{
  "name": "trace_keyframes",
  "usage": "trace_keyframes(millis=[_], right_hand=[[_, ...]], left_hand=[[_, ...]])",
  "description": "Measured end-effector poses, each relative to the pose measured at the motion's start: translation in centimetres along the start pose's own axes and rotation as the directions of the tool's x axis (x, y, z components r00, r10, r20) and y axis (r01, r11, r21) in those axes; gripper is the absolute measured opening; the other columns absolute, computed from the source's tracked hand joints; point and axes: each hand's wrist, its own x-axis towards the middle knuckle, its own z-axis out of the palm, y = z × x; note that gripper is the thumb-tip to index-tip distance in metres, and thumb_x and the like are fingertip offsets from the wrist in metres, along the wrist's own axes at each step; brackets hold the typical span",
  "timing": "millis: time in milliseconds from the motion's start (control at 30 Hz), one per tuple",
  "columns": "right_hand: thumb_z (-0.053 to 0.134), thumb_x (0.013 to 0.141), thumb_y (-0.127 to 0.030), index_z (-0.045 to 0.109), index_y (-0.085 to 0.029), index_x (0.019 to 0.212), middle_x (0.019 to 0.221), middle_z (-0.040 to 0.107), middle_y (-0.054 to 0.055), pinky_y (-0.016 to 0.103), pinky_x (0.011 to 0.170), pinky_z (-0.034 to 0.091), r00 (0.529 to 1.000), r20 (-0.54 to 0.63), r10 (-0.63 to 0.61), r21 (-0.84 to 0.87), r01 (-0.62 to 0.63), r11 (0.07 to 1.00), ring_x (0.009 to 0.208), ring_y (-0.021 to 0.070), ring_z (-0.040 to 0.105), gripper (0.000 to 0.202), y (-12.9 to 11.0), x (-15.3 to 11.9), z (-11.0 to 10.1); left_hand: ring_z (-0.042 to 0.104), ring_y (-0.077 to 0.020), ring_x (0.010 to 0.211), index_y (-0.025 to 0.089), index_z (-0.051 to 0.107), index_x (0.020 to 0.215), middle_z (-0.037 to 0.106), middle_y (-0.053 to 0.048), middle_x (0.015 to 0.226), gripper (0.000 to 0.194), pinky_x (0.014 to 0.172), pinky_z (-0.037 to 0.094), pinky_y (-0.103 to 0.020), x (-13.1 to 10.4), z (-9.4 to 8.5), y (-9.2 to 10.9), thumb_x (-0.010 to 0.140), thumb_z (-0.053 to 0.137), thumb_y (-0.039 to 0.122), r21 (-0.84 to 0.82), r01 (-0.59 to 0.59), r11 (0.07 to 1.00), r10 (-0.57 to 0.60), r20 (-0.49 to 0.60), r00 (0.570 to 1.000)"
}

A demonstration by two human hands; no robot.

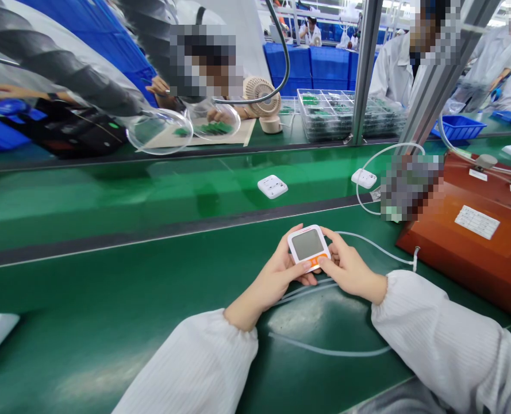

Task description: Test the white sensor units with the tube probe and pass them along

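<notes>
At frame centre, the left hand (276,270) and right hand (350,267) hold the white monitor (308,245), fingers (298,271) closed around its edges, above the green surface (121,305), with transparent tubing (324,351) below, an orange-brown case (457,241) obstructing the right side, and a white unit (272,187) beyond.

Blue bins (328,64) are seen at one o'clock, a slanted metal post (435,98) at two, green worktop (108,293) at eight.
</notes>
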Motion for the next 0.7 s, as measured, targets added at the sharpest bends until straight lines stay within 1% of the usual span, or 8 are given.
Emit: trace_keyframes(millis=[200, 567, 700], right_hand=[[0.056, 0.090, -0.017, 0.037, -0.023, 0.148, 0.076, 0.061, -0.003, 0.022, 0.057, 0.043, 1.000, -0.003, -0.001, 0.004, 0.001, 1.000, 0.061, 0.0113, 0.056, 0.061, -0.05, -0.06, -0.01], [0.055, 0.090, -0.017, 0.036, -0.023, 0.149, 0.071, 0.058, -0.005, 0.022, 0.056, 0.042, 1.000, 0.002, 0.017, 0.011, -0.017, 1.000, 0.059, 0.0105, 0.054, 0.062, 0.06, -0.14, -0.04], [0.056, 0.090, -0.017, 0.037, -0.023, 0.148, 0.072, 0.059, -0.005, 0.021, 0.055, 0.041, 1.000, -0.004, 0.012, -0.004, -0.012, 1.000, 0.058, 0.0103, 0.054, 0.061, -0.06, -0.14, -0.03]], left_hand=[[0.069, -0.0158, 0.065, 0.027, 0.013, 0.152, 0.068, -0.002, 0.093, 0.094, 0.063, 0.058, -0.029, -0.06, 0.14, 0.16, 0.082, 0.076, 0.032, 0.005, -0.013, 1.000, 0.013, 0.011, 1.000], [0.069, -0.0162, 0.065, 0.025, 0.011, 0.152, 0.068, -0.003, 0.092, 0.096, 0.064, 0.057, -0.028, -0.10, 0.20, 0.32, 0.082, 0.076, 0.034, 0.011, -0.006, 1.000, 0.006, 0.023, 1.000], [0.069, -0.0167, 0.067, 0.025, 0.011, 0.152, 0.068, -0.004, 0.094, 0.094, 0.065, 0.057, -0.029, -0.13, 0.16, 0.26, 0.083, 0.075, 0.033, 0.015, -0.009, 1.000, 0.009, 0.021, 1.000]])
